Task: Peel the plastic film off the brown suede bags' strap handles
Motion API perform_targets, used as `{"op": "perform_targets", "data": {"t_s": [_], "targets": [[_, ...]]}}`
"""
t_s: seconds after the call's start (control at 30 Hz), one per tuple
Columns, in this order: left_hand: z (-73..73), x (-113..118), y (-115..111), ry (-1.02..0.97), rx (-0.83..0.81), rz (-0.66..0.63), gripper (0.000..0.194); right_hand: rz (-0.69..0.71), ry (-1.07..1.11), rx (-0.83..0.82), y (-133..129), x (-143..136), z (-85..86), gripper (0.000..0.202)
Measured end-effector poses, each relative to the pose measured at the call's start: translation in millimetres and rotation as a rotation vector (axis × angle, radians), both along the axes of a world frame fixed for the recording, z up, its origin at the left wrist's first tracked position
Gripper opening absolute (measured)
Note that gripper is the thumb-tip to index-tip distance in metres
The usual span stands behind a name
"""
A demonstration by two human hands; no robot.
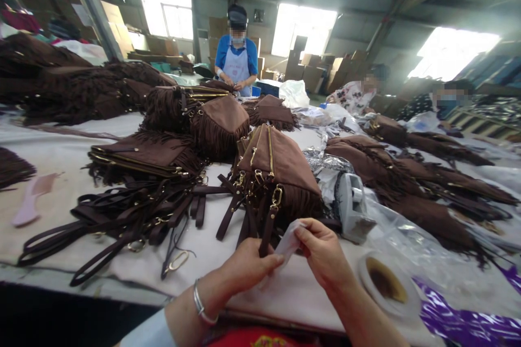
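Note:
My left hand (246, 265), with a silver bangle at the wrist, is closed around the end of a dark brown strap (267, 230). Its thumb presses a translucent whitish plastic strip (290, 239) near the strap. The strip's upper end is pinched between thumb and fingers of my right hand (323, 252). A gold clasp joins the strap to a brown suede fringed bag (280, 168) lying just beyond both hands. Further dark wrist straps (154, 211) with gold rings spread out to the left. Some fingers of my left hand are hidden.
A roll of clear film (388, 284) lies right of my right arm, near a tape dispenser (353, 209) and purple plastic (459, 312). More fringed bags (220, 119) are piled behind. A pink comb (35, 198) lies left. Across the table stands a person in an apron (236, 62); others are at right.

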State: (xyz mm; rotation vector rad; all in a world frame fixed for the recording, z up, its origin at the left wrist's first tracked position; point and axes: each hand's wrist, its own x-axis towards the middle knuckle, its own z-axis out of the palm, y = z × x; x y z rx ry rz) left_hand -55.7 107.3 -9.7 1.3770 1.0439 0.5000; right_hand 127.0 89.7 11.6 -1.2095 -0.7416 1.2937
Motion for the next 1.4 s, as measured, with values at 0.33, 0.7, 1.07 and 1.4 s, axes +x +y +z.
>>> {"op": "perform_targets", "data": {"t_s": [0.33, 0.7, 1.07, 1.4], "targets": [[27.5, 2, 8, -0.217, -0.107, 0.017, 0.026, 0.1, -0.296, 0.054, -14, -11, 8.0, 0.035], [14.8, 2, 3, -0.314, -0.185, 0.07, 0.041, 0.174, -0.451, -0.031, -26, 3, -12.0, 0.033], [50.5, -21, 26, -0.278, -0.105, -0.015, 0.039, 0.164, -0.471, -0.055, -42, 5, -27.7, 0.034], [57.2, 2, 22, -0.368, -0.083, 0.166, 0.036, 0.146, -0.405, -0.032, -48, 6, -30.4, 0.035]]}}
